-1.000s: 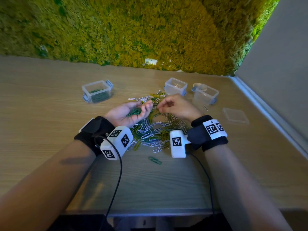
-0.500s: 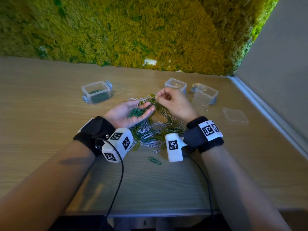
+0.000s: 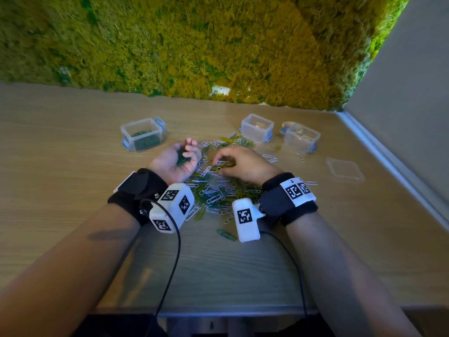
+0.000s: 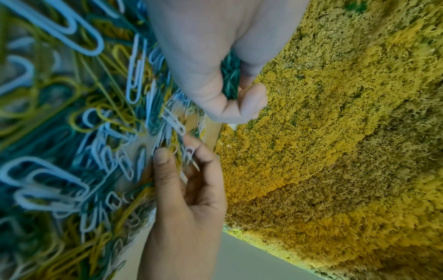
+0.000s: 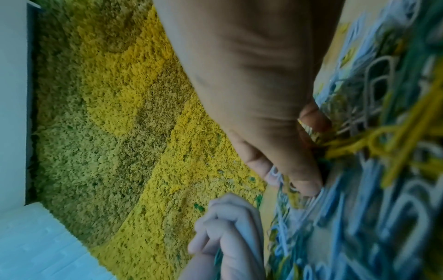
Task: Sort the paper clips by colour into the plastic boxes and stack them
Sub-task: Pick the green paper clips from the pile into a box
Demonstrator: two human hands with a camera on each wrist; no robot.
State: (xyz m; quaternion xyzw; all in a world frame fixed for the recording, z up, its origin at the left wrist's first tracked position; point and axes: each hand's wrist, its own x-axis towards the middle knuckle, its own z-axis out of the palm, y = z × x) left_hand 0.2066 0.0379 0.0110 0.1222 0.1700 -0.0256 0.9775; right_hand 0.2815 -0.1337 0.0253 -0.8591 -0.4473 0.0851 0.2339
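Head view: left hand (image 3: 178, 160) cups green clips (image 3: 181, 158), fingers curled; right hand (image 3: 243, 164) picks in the mixed pile (image 3: 218, 190) on the surface (image 3: 73, 190). Left wrist view: fist around green clips. Right wrist view: fingertips (image 5: 309, 181) press into the blurred pile.

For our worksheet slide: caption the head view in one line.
Left hand cups green clips while right hand picks through the mixed pile.

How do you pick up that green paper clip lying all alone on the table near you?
The lone green paper clip lies flat on the wooden table, apart from the pile. Probably come from above and pinch its two long sides between fingertip and thumb, or slide it to the near edge first.
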